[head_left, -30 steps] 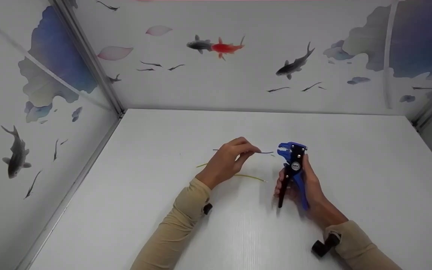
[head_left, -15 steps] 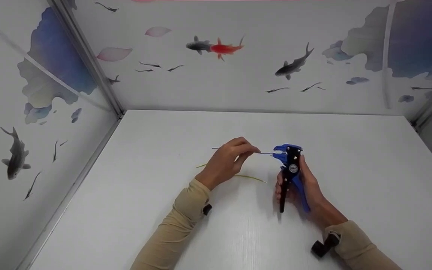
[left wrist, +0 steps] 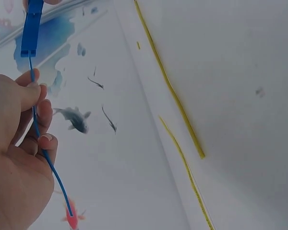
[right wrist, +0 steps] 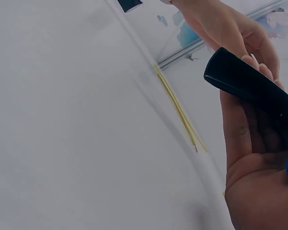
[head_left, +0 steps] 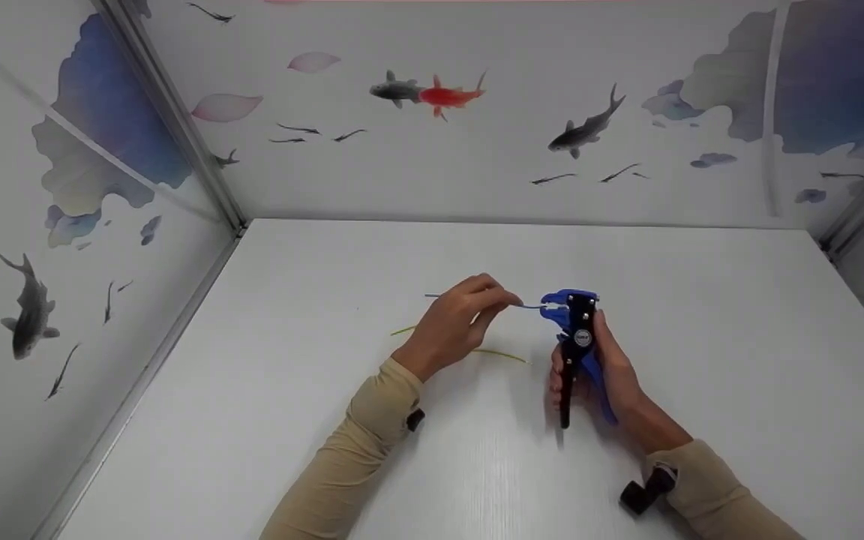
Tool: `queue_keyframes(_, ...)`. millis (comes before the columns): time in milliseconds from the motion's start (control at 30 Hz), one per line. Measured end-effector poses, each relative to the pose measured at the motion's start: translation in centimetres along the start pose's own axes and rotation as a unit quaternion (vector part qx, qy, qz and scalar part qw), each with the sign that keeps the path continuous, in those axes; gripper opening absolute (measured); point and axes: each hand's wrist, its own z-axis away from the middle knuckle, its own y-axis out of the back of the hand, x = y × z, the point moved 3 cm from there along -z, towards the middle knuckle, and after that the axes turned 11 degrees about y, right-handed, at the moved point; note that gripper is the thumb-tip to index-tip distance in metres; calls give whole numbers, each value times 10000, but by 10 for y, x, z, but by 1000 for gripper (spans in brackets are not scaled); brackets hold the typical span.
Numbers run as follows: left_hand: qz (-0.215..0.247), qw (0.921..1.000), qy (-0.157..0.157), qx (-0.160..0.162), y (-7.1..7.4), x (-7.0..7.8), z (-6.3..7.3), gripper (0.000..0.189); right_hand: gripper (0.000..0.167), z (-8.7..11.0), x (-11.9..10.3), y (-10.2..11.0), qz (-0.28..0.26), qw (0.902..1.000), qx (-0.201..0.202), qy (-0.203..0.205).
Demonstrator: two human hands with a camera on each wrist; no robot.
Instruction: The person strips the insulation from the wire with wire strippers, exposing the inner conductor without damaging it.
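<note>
In the head view my left hand (head_left: 451,322) pinches a thin blue wire (head_left: 531,306) between thumb and fingertips. Its other end sticks out behind the hand; the left wrist view shows this tail (left wrist: 59,179) running down past the curled fingers. Held upright by the handles in my right hand (head_left: 621,379) is a blue and black wire stripper (head_left: 583,319), its mouth facing left. The near end of the blue wire reaches into that mouth. From the right wrist, the black handle (right wrist: 245,79) shows close up, with part of a blue handle at the edge.
Yellow wires (head_left: 499,353) lie on the white table (head_left: 432,480) below my left hand, partly hidden by it. In the right wrist view one yellow wire (right wrist: 177,108) shows a bare copper tip. A tiny yellow scrap (left wrist: 138,45) lies nearby. Printed walls stand behind and at the left.
My right hand has moved the wire stripper left and slightly down, so its mouth now takes in the blue wire's end, which stood apart before. My left hand has stayed nearly still.
</note>
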Motion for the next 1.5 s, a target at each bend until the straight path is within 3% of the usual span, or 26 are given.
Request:
queue_keyframes(600,36,10000,18,-13,-1,5,1,21,89,-1,2,1,449,9989,67,-119)
queue_keyframes(967,19,10000,-73,-59,-1,7,0,19,90,0,3,-1,380,9984,206,-362)
queue_keyframes(1500,-198,9998,-34,-4,-3,6,0,18,89,0,3,0,540,9974,338,-325)
